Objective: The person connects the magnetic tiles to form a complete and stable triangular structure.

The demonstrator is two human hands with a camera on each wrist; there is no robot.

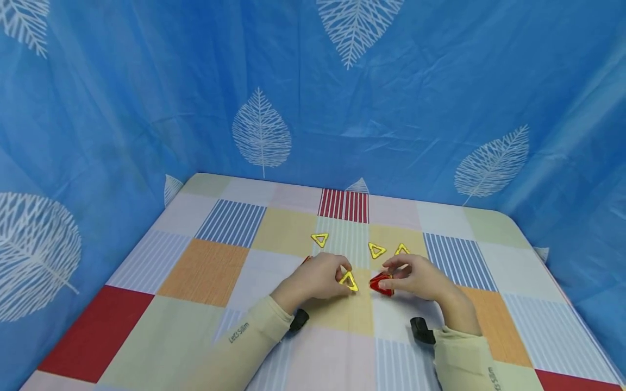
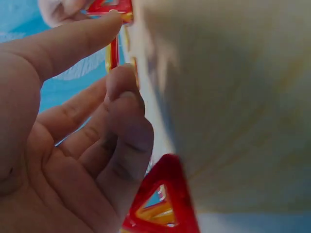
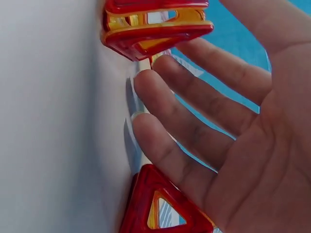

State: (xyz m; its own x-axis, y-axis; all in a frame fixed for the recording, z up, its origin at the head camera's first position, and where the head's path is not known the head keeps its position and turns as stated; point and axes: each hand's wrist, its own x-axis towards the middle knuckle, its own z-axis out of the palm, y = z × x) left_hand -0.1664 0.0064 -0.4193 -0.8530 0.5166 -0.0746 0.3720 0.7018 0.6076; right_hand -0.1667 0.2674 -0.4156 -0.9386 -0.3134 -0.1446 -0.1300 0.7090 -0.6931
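In the head view my left hand (image 1: 315,277) pinches a yellow triangular magnetic tile (image 1: 349,281) between thumb and fingers. The left wrist view shows that tile (image 2: 114,52) edge-on, with red and yellow sides. Near its little finger is a red triangular tile (image 2: 167,204), mostly hidden in the head view. My right hand (image 1: 425,279) holds a small red-and-yellow cluster of triangular tiles (image 1: 382,284), thumb across the front. In the right wrist view the cluster (image 3: 155,31) shows a gap between two red faces; another red triangular tile (image 3: 163,206) is by the little finger.
Beyond the hands are three more yellow triangular tiles: one at left (image 1: 320,239), one in the middle (image 1: 376,250), one (image 1: 402,248) partly behind the right hand. A patchwork cloth (image 1: 195,271) covers the table. Blue leaf-print curtains (image 1: 303,136) enclose its back and sides.
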